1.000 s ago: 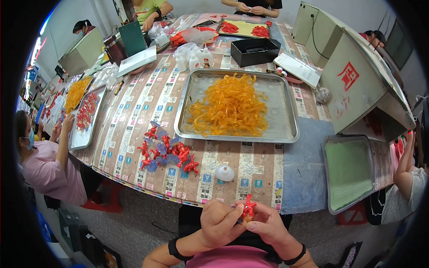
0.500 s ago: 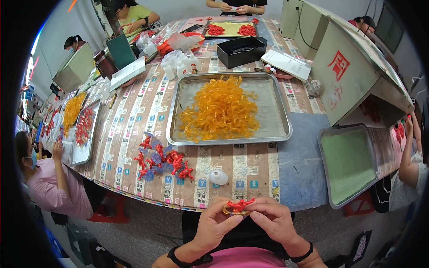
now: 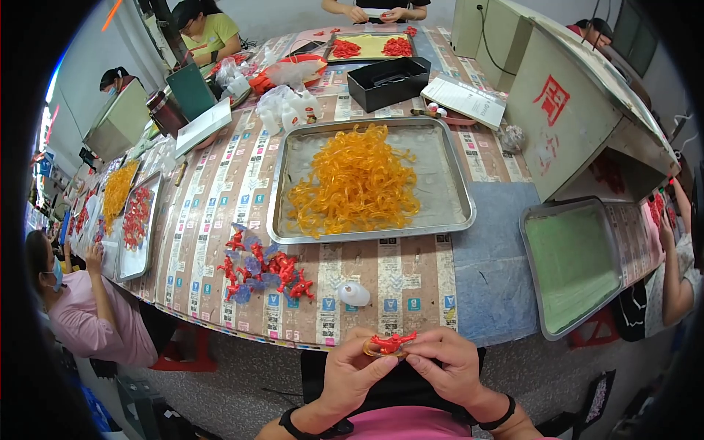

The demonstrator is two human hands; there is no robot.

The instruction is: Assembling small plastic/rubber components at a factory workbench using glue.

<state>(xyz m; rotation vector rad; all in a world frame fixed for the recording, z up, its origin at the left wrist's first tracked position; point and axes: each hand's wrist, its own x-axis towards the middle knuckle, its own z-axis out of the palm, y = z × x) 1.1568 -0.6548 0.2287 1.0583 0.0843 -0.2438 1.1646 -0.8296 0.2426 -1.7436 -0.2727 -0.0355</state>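
Note:
My left hand [image 3: 353,372] and my right hand [image 3: 449,367] meet at the table's front edge. Between their fingertips they pinch a small red plastic figurine [image 3: 392,342], with a thin yellowish, curved piece [image 3: 378,352] under it, partly hidden by the fingers. Just beyond the hands, a small white squeeze bottle [image 3: 354,294] lies on the table. Left of it, several red figurines [image 3: 282,264] with see-through bluish bases [image 3: 253,265] are heaped together. Behind these, a metal tray [image 3: 447,209] carries a tangled pile of translucent orange curly pieces [image 3: 356,183].
A green-bottomed tray [image 3: 576,268] sits at the right beside a grey metal cabinet [image 3: 539,132]. Farther back are a black box [image 3: 389,84], white bottles [image 3: 290,110] and a tray of red parts [image 3: 370,45]. Co-workers sit around the table, one in pink [image 3: 99,315] at left.
The red figurine has tilted slightly between my fingers, and both hands stay at the same spot. The whole view has shifted a little.

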